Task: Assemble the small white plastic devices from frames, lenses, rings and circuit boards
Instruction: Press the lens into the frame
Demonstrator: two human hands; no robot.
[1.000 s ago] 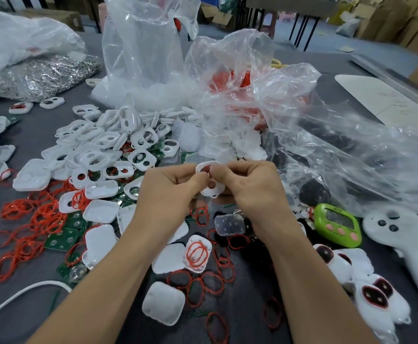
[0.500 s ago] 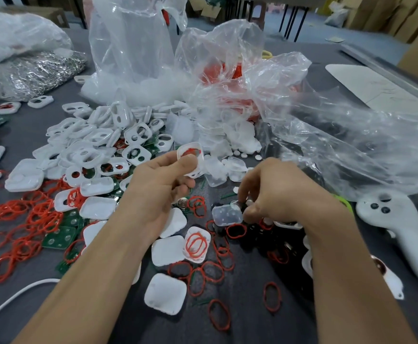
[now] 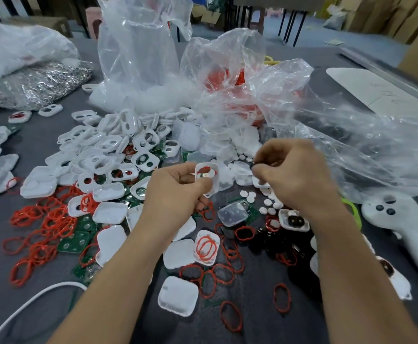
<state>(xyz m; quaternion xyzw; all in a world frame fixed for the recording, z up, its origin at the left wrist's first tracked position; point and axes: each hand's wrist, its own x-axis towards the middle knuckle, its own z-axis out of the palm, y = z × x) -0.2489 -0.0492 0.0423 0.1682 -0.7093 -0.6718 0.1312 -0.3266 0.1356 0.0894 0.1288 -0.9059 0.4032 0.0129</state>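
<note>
My left hand (image 3: 178, 192) grips a white plastic frame (image 3: 206, 176) with a red ring and a shiny lens inside, held above the table centre. To its right my right hand (image 3: 295, 177) pinches something small and dark at its fingertips; I cannot make out what it is. A heap of white frames (image 3: 108, 150) lies left of my hands. Loose red rings (image 3: 46, 224), green circuit boards (image 3: 75, 243) and white back covers (image 3: 178, 295) are strewn over the grey table. Small round white lenses (image 3: 267, 202) lie under my right hand.
Crumpled clear plastic bags (image 3: 265, 95) pile up behind and right of my hands. A white handheld controller (image 3: 401, 232) lies at the right, finished white devices (image 3: 396, 279) beside my right forearm. A bag of metal parts (image 3: 41, 83) sits far left; a white cable (image 3: 29, 301) runs at the lower left.
My hands split apart from the shared frame. The left kept the frame; the right dipped to the table by the clear lens piece, then rose holding a small dark item.
</note>
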